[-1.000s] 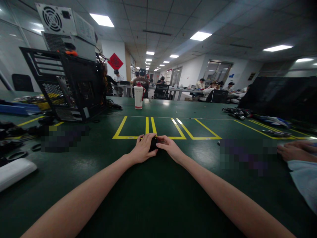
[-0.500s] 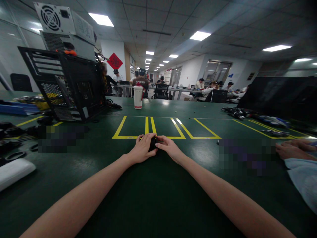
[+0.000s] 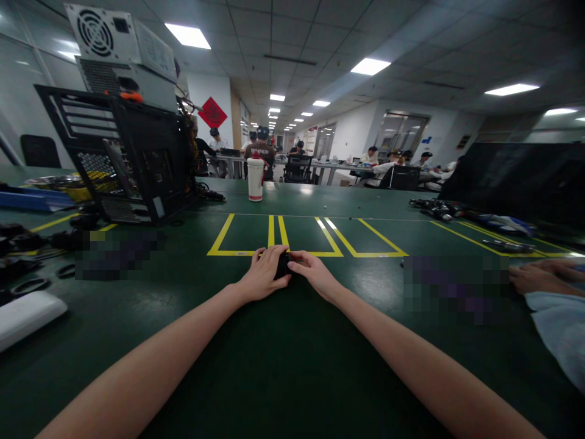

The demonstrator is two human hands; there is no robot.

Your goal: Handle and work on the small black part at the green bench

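A small black object (image 3: 283, 265) sits between my two hands, just in front of the yellow tape outlines on the green table (image 3: 292, 353). My left hand (image 3: 265, 272) is wrapped over its left side, with the thumb along the near edge. The fingertips and thumb of my right hand (image 3: 307, 268) are closed on its right side. Much of the object is hidden by my fingers, so its exact shape cannot be made out.
Left stands a black computer case (image 3: 132, 158) carrying silver power supplies (image 3: 114, 42). A white cup (image 3: 256, 178) is beyond the tape. Cables (image 3: 434, 207) lie at right, near another person's hands (image 3: 543, 275). A white object (image 3: 30, 318) rests at the left edge.
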